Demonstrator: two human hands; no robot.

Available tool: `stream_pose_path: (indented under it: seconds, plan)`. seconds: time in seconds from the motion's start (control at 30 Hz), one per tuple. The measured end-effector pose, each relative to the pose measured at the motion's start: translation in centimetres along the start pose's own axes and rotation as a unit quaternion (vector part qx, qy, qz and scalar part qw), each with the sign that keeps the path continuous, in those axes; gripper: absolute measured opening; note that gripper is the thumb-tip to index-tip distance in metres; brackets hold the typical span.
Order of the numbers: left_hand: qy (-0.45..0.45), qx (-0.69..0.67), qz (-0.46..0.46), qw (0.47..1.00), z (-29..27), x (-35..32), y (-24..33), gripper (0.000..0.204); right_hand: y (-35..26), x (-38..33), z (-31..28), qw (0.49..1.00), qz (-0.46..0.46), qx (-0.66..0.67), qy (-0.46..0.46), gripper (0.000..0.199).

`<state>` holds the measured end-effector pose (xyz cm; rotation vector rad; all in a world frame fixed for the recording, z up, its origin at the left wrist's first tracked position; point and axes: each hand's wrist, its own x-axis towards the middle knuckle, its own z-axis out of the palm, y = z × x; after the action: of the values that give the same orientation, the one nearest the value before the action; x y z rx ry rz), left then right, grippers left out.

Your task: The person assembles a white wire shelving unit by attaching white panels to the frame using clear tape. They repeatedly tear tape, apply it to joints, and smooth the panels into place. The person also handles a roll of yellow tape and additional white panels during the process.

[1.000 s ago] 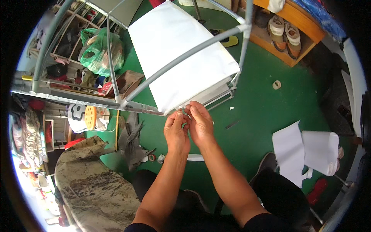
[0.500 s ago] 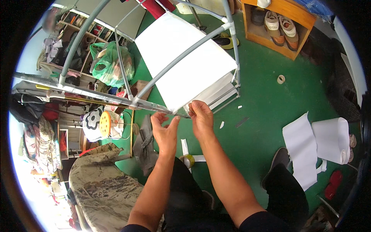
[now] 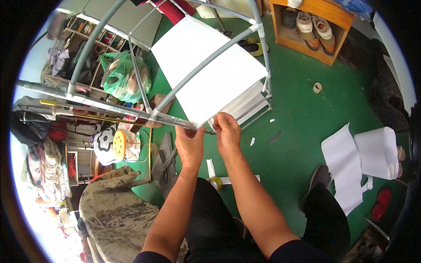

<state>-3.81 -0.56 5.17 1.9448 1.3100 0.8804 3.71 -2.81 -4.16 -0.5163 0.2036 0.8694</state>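
A frame of grey tubes rises in front of me, with a large white sheet across it. My left hand is closed at the sheet's near corner, fingers and thumb gripping the grey tube there. Close beside it, my right hand pinches thumb and fingers together at the same corner. A small pale piece shows at those fingertips, but its kind is hidden.
A roll of yellowish tape lies by my knee. White sheet pieces and a rolled white sheet lie to the right. A wooden shoe cabinet stands at the back right, a green plastic bag at left.
My left hand has moved slightly right, its fingers and thumb closing onto the tube near the corner. The right hand stays almost in place, still pinched.
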Motion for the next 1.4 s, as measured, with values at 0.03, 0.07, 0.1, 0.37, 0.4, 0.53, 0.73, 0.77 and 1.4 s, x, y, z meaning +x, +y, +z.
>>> stream_pose_path:
  seconds: [0.03, 0.07, 0.1, 0.37, 0.4, 0.53, 0.73, 0.77, 1.4]
  plan:
    - [0.001, 0.003, -0.002, 1.0, 0.0, 0.1, -0.1, 0.032, 0.1, 0.0, 0.1, 1.0, 0.0, 0.0, 0.003, 0.019]
    - [0.002, 0.005, -0.003, 1.0, 0.1, 0.1, -0.3, 0.032, 0.2, 0.1, 0.2, 1.0, -0.001, 0.0, 0.005, 0.02]
    - [0.002, 0.008, -0.004, 1.0, 0.1, 0.2, -0.4, 0.033, 0.4, 0.2, 0.3, 1.0, -0.002, 0.0, 0.008, 0.02]
    - [0.031, 0.035, 0.021, 0.999, 1.0, 0.2, 0.0, 0.038, 1.5, 0.9, 1.4, 0.998, -0.018, 0.044, 0.031, 0.018]
    - [0.038, 0.034, 0.027, 0.998, 1.0, 0.2, 0.1, 0.037, 1.7, 0.8, 1.8, 0.998, -0.017, 0.049, 0.042, 0.018]
    - [0.04, 0.051, 0.027, 0.998, 1.2, 0.3, -0.4, 0.037, 1.7, 0.4, 2.8, 0.996, -0.012, 0.059, 0.059, 0.018]
    - [-0.021, -0.021, 0.055, 0.998, 0.2, 0.2, -1.9, 0.038, 1.1, 0.3, 2.7, 0.997, -0.008, 0.026, 0.069, 0.021]
    - [-0.025, 0.012, 0.062, 0.998, -0.2, -0.3, -1.8, 0.037, 1.0, 0.4, 2.5, 0.998, -0.007, 0.018, 0.065, 0.022]
    - [-0.154, 0.422, 0.349, 0.823, 2.6, 5.2, 1.4, 0.072, 3.9, 0.5, 2.1, 0.996, 0.065, 0.036, 0.04, 0.023]
